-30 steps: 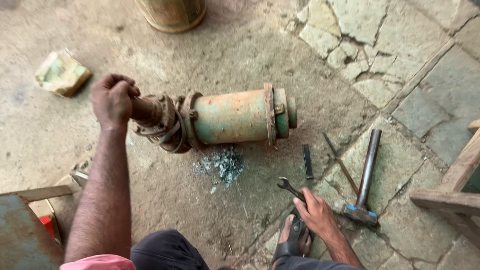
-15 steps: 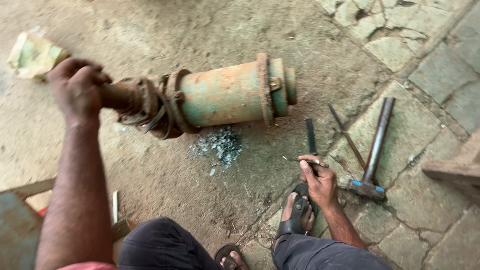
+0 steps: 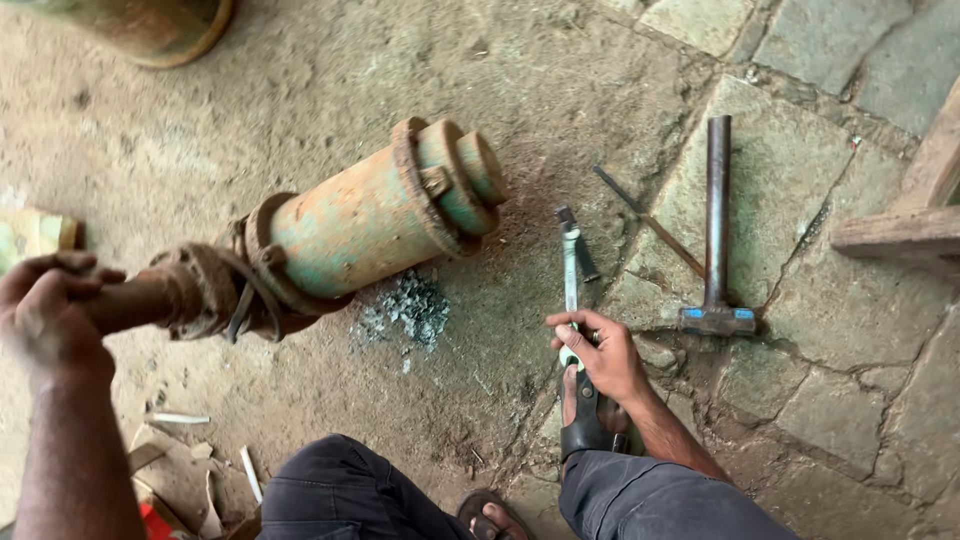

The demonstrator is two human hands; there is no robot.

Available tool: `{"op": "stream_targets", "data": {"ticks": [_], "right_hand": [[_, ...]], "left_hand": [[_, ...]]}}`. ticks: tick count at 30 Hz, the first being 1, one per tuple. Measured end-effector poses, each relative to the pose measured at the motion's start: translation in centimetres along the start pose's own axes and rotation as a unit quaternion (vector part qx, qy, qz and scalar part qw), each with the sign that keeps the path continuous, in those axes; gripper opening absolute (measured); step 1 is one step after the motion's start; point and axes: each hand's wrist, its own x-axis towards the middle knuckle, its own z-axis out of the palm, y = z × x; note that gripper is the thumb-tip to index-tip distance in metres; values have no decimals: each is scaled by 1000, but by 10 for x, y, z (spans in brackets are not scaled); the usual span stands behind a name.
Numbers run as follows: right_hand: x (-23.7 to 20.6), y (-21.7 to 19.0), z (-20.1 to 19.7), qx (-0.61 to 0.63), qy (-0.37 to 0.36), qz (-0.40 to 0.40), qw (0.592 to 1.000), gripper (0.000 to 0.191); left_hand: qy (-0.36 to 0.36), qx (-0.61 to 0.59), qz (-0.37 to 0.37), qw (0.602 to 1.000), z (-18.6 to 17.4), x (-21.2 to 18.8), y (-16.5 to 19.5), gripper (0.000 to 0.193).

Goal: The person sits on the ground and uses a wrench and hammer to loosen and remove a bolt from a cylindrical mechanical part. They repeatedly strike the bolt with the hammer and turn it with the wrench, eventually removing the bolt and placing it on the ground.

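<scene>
On the dusty floor we crouched over a rusty pump (image 3: 370,225), a faded green cylinder with rusted flanges, tilted so that its capped end pointed up and to the right. Our left hand (image 3: 45,310) was closed tight round the pump's rusty shaft (image 3: 130,300) at the left end, just beside a flange wrapped with dark wire. Under the pump's body lay a small heap of grey filings (image 3: 405,312).

Our right hand (image 3: 600,355) was closed on a spanner (image 3: 571,280), gripping its lower end, with the tool pointing away from us along the ground, well apart from the pump. Touching or just beside the spanner's far end lay a short dark bolt (image 3: 578,243). To the right, on the stone paving (image 3: 790,170), a hammer (image 3: 716,235) lay with its head nearest us and its handle pointing away, and a thin rod (image 3: 650,222) lay slanted between spanner and hammer.

Our right foot in a black sandal (image 3: 590,425) sat just below the right hand. A rusty drum (image 3: 150,30) stood at the top left edge, and a wooden frame (image 3: 905,215) reached in from the right.
</scene>
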Motion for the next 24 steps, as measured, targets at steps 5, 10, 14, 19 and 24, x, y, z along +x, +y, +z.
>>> {"op": "stream_targets", "data": {"ticks": [5,10,14,19,24], "right_hand": [[6,6,-1,35,4,44,998,44],[20,-4,-22,41,29,-6,999,52],[43,-18,-33,44,102,-176,978,32],[79,-35,-9,217,193,-256,922,13],[96,-45,4,-22,13,-120,992,38]], "left_hand": [[2,-7,-82,997,1,3,2,27],[-16,5,-82,996,7,-1,8,24],[2,59,-70,996,13,-8,15,30],[15,43,-38,998,23,-12,24,33],[23,17,-8,1000,25,-13,28,34]]}}
